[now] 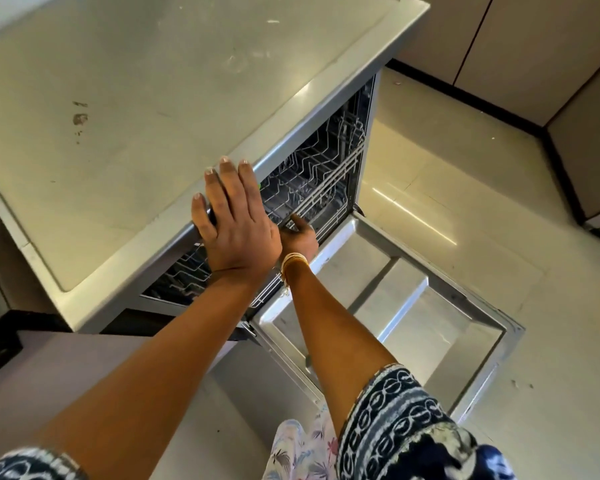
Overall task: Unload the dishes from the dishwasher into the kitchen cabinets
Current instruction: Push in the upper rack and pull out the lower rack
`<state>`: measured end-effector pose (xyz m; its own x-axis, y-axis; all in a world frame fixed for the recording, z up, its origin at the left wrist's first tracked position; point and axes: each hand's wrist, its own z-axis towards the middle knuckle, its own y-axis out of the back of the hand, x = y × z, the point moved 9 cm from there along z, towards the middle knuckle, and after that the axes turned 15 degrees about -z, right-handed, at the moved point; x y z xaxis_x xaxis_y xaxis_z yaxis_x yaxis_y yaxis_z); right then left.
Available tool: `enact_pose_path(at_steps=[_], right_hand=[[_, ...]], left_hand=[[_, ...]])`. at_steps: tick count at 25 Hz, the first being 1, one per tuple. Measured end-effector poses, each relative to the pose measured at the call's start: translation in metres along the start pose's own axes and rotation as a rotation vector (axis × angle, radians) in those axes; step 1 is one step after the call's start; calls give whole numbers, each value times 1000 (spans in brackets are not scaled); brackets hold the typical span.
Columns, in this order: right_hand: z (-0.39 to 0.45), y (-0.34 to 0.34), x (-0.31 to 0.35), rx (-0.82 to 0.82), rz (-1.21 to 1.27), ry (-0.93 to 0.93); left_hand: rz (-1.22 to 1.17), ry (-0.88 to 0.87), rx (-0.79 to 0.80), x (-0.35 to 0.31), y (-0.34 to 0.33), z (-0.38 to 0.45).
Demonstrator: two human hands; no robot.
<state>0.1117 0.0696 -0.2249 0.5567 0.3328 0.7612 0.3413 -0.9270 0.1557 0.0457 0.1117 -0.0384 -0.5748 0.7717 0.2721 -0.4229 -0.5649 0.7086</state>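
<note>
Left hand (234, 225) flat on dishwasher (160, 119) top — right hand (300, 233) grip on rack (312, 188), closure unclear.

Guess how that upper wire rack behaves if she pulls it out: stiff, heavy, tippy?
The upper rack is probably stiff: welded wire grid. Likely light, since no dishes show in it. It should slide rather than tip, though runners aren't clearly visible. Right hand reaches its front edge.

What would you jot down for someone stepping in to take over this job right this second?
Left hand: flat, fingers straight, resting on the front edge of the dishwasher top.
Right hand: reaching into the upper rack, gripping its wire front.
Door: folded fully down.
Done: dishwasher opened.
Left: slide the rack out; no dishes visible in it from here, so check the racks and carry any to the cabinets.
</note>
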Motion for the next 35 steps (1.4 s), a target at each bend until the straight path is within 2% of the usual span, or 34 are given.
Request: enact_pose_path(at_steps=[5, 6, 8, 10, 11, 13, 16, 18, 21, 26, 29, 32, 35], right_hand=[[-11, -3, 7, 7, -47, 144], [-12, -4, 4, 11, -61, 150], [-11, -1, -7, -3, -135, 135], [-13, 3, -23, 20, -326, 161], [-12, 5, -31, 46, -464, 199], [-5, 10, -48, 68, -755, 300], [18, -5, -72, 104, -1092, 479], [37, -25, -86, 124, -1264, 606], [78, -64, -103, 63, -1520, 843], [139, -102, -123, 2, -1675, 967], [153, -111, -129, -40, -1714, 1031], [157, -116, -119, -32, -1743, 1078], [152, -109, -117, 4, -1724, 1062]], left_hand=[[-20, -55, 19, 6, 8, -5], [-62, -100, 57, 4, 6, -12], [-231, -233, 286, -5, -12, -43], [-333, -224, 518, 2, -33, -85], [-340, -177, 574, 10, -41, -100], [-370, -156, 642, 13, -57, -125], [-437, -274, 724, -11, -88, -153], [-484, -184, 802, -18, -123, -174], [-546, 99, 890, -15, -191, -204], [-519, 91, 972, -14, -277, -239], [-564, 155, 1145, -5, -318, -271], [-625, 223, 1375, -7, -334, -318], [-664, 246, 1397, -12, -327, -331]])
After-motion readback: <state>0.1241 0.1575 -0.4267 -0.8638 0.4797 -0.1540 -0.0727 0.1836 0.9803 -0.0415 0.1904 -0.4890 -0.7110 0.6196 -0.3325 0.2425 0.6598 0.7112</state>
